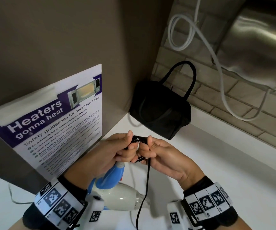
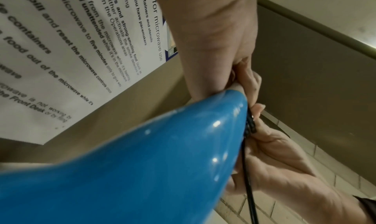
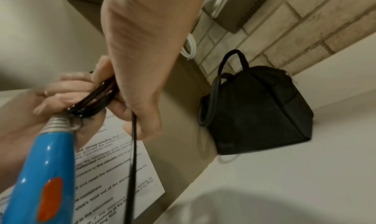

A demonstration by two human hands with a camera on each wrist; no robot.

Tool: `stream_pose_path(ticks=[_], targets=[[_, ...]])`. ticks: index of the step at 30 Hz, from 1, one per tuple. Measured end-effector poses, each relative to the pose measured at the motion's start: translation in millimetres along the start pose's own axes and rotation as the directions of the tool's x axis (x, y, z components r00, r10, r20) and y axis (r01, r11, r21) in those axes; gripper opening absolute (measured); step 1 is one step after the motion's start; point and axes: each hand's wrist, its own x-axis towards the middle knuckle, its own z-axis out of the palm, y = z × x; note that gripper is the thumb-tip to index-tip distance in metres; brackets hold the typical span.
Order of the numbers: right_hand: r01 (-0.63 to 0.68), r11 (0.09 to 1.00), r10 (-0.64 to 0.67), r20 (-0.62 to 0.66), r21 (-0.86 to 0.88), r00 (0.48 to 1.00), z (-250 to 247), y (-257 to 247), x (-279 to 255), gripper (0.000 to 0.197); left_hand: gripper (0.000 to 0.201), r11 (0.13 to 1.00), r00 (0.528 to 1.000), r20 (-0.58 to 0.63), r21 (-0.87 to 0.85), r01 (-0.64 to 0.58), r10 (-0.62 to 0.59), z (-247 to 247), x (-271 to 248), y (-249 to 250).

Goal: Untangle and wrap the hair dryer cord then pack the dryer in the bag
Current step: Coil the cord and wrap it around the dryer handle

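We see left hand (image 1: 107, 153) gripping blue-and-white plastic hair dryer (image 1: 112, 191) handle plus coiled glossy black cord (image 1: 138, 140) | right hand (image 1: 160, 155) pinching coil | black fabric bag (image 1: 160, 110) far right on white counter (image 1: 217, 163).

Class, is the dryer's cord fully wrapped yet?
Not fully: the cord has loops in both hands, but one length hangs loose.

A white counter (image 1: 233, 163) runs along a wall of pale brick tiles (image 1: 250, 103). To the left stands a grey-brown panel (image 1: 67, 39) bearing a microwave safety poster (image 1: 59, 127). A white cable (image 1: 217, 67) loops down the tiles beside a steel appliance (image 1: 258, 39). The light is soft and even.
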Motion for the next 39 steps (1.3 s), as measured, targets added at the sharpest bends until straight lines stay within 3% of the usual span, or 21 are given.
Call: stream_pose_path(ticks=[4, 7, 11, 14, 16, 19, 21, 24, 28, 31, 39], targets=[[-0.067, 0.996, 0.062, -0.092, -0.053, 0.994, 0, -3, -2, 0.035, 0.036, 0.999, 1.000, 0.020, 0.033, -0.013, 0.013, -2, 0, -2], [-0.037, 0.974, -0.022, -0.255, -0.225, 0.967, 0, 1, -2, 0.032, 0.035, 0.998, 0.999, -0.027, 0.064, -0.021, 0.023, -4, 2, -3], [-0.025, 0.834, -0.255, -0.424, -0.551, 0.869, 6, 25, 1, 0.028, 0.033, 0.998, 0.989, -0.143, 0.046, -0.043, 0.049, -1, 3, -4], [-0.136, 0.731, -0.266, -0.463, -0.669, 0.845, 17, 56, -3, 0.030, 0.038, 0.996, 0.959, -0.271, 0.057, -0.068, 0.081, 4, 7, -7], [-0.225, 0.672, -0.188, -0.456, -0.706, 0.870, 26, 73, -11, 0.026, 0.040, 0.993, 0.934, -0.345, 0.099, -0.069, 0.099, 3, 9, -8], [-0.284, 0.553, -0.043, -0.367, -0.783, 0.929, 48, 78, -27, 0.028, 0.042, 0.985, 0.923, -0.360, 0.145, -0.090, 0.137, 3, 11, -5], [-0.239, 0.494, -0.028, -0.291, -0.836, 0.956, 64, 68, -38, 0.028, 0.043, 0.981, 0.914, -0.379, 0.177, -0.082, 0.146, 4, 12, -4], [-0.242, 0.446, -0.047, -0.293, -0.861, 0.955, 77, 42, -53, 0.024, 0.035, 0.974, 0.889, -0.438, 0.225, -0.041, 0.138, 8, 14, -1], [-0.261, 0.311, -0.235, -0.340, -0.914, 0.910, 82, -5, -72, 0.017, 0.038, 0.940, 0.887, -0.447, 0.338, 0.046, 0.117, 14, 17, 1], [-0.229, 0.275, -0.390, -0.326, -0.934, 0.861, 79, -36, -74, 0.013, 0.041, 0.890, 0.892, -0.437, 0.443, 0.105, 0.113, 23, 16, 0], [-0.203, 0.240, -0.581, -0.308, -0.949, 0.753, 37, -59, -30, 0.020, 0.038, 0.936, 0.948, -0.317, 0.330, 0.125, -0.015, 37, 8, 6]])
